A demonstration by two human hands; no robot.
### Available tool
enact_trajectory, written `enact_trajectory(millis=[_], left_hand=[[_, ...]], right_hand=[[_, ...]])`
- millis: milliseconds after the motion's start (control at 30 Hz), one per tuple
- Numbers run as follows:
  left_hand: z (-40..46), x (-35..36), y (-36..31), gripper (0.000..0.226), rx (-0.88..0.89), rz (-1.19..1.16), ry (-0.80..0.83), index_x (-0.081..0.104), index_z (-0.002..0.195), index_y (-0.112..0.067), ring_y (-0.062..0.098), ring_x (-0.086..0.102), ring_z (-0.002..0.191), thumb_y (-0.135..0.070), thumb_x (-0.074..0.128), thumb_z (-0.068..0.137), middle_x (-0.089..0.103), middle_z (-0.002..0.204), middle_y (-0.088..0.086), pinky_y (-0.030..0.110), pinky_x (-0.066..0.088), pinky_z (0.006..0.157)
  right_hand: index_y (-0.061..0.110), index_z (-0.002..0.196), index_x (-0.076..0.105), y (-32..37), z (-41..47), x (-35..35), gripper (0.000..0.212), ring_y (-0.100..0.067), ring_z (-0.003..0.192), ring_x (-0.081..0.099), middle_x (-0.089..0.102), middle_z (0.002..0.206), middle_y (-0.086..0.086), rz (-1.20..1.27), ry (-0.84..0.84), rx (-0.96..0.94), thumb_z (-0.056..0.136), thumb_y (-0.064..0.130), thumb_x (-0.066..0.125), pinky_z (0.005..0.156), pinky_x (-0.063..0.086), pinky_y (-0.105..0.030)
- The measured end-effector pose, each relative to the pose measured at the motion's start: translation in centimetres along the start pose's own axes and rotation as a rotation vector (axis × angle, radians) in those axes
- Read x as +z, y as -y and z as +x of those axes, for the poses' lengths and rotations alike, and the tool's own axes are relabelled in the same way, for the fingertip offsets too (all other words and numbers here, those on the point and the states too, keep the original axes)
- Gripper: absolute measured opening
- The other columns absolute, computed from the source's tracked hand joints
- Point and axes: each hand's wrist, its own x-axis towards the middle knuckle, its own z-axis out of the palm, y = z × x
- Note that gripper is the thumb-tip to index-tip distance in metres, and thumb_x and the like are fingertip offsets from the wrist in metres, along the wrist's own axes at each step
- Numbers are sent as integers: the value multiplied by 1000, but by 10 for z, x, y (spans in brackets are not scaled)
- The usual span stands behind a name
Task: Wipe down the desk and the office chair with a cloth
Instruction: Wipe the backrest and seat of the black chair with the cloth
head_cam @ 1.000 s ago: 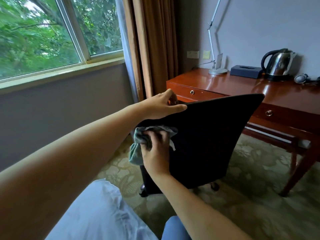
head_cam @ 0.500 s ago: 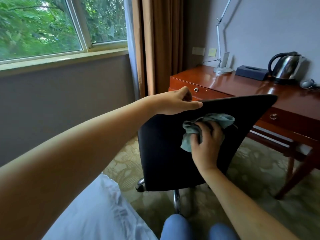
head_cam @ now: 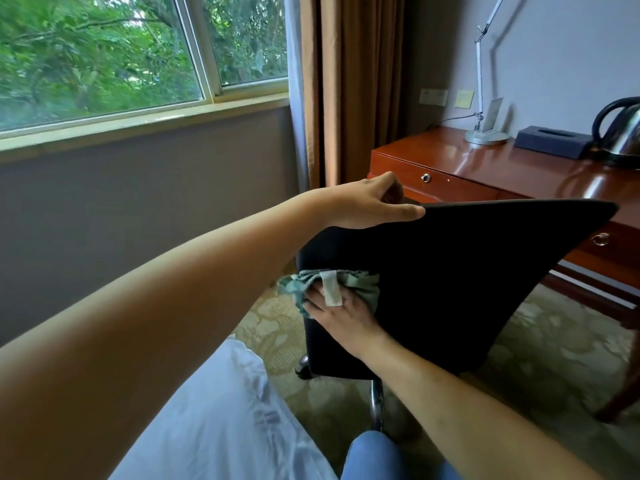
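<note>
Left hand (head_cam: 367, 202) grips the chair (head_cam: 450, 278) top edge, right hand (head_cam: 341, 311) presses the bunched cloth (head_cam: 360, 284) on the backrest's left side, low down, so the chair wipe is mid-way, and whether the tabletop (head_cam: 502, 168) has been wiped I can't tell.

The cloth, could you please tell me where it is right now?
In the head view the cloth is bunched under the right hand, pressed against the chair back near its left edge, below the left hand holding the top.

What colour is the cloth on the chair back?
Muted teal-green, with a white tag; the cloth shows best in the head view.
</note>
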Motion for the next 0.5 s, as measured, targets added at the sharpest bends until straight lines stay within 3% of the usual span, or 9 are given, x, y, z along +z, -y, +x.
enact_trajectory(millis=[100,167,333,433,500], left_hand=[[-2,-1,-1,57,8,17,-33,49,118,-32,10,59,101,-77,52,83,60,112,-9,31,50,88],[-3,-2,-2,57,5,19,-31,49,119,-31,10,60,100,-76,52,84,61,111,-8,29,50,87],[0,-2,-8,58,12,11,17,47,123,-30,11,60,98,-75,50,86,61,111,-6,30,50,86],[2,-2,-9,58,12,6,25,45,127,-28,11,59,98,-72,48,89,59,112,-6,26,49,77],[3,-3,-8,61,6,4,26,46,125,-30,12,60,99,-76,49,86,60,112,-5,29,50,79]], right_hand=[[25,107,75,-18,-4,-7,27,-20,108,64,68,111,7,-47,96,-119,81,16,71,92,50,-33],[22,109,74,-33,6,-27,30,-21,106,65,68,111,4,-22,-10,-101,90,9,54,86,52,-34],[17,128,59,-50,44,-74,48,-28,128,51,59,136,-3,-46,-258,-46,102,-2,23,111,39,-44],[16,121,62,-40,56,-78,44,-27,117,57,64,122,-2,-22,-347,27,104,0,24,102,45,-40],[16,110,66,-27,54,-57,44,-23,112,57,70,113,0,-25,-319,15,103,-2,26,99,41,-35]])
